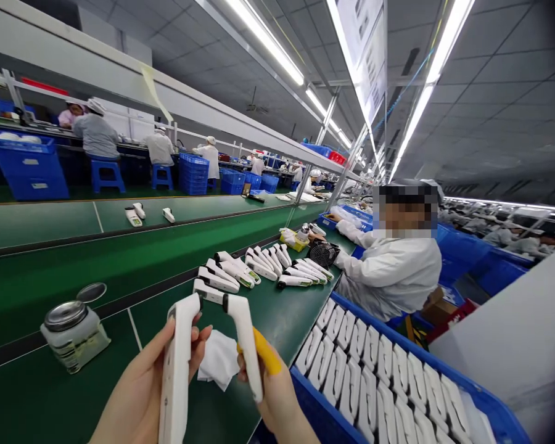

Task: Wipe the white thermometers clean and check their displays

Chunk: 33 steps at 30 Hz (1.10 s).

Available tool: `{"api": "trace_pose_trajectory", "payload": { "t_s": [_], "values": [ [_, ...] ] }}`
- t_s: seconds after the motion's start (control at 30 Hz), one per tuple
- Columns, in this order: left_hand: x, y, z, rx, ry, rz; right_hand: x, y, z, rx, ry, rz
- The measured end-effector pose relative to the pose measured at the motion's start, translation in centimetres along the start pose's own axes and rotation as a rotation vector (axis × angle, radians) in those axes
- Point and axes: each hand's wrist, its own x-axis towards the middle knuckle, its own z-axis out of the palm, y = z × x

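Green factory bench is stretching ahead; my left hand and right hand are each gripping a white plastic handheld device upright above its near edge, seemingly for inspecting, beside a white cloth.

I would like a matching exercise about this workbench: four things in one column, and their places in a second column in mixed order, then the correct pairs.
Things:
1. white device
2. glass jar
3. white cloth
4. blue crate

Places:
A. on the green bench, between the two hands
B. held in the left hand
C. at the right edge of the bench, full of white devices in rows
D. standing on the bench, left of the hands

Pairs: 1-B, 2-D, 3-A, 4-C
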Motion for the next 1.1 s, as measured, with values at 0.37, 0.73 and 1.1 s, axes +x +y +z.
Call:
{"api": "trace_pose_trajectory", "payload": {
  "t_s": [0.37,0.73,1.1],
  "values": [
    [-3.0,0.1,3.5,0.182,0.136,-0.119,-3.0,-1.0,3.2,0.347,-0.181,-0.043],
    [-3.1,-0.7,1.5,-0.073,-0.133,-0.095,-5.2,-1.9,1.7,0.074,-0.351,-0.013],
    [-3.8,-0.3,1.9,-0.141,-0.277,-0.150,-6.1,-2.2,1.7,0.096,-0.423,0.017]
  ]
}}
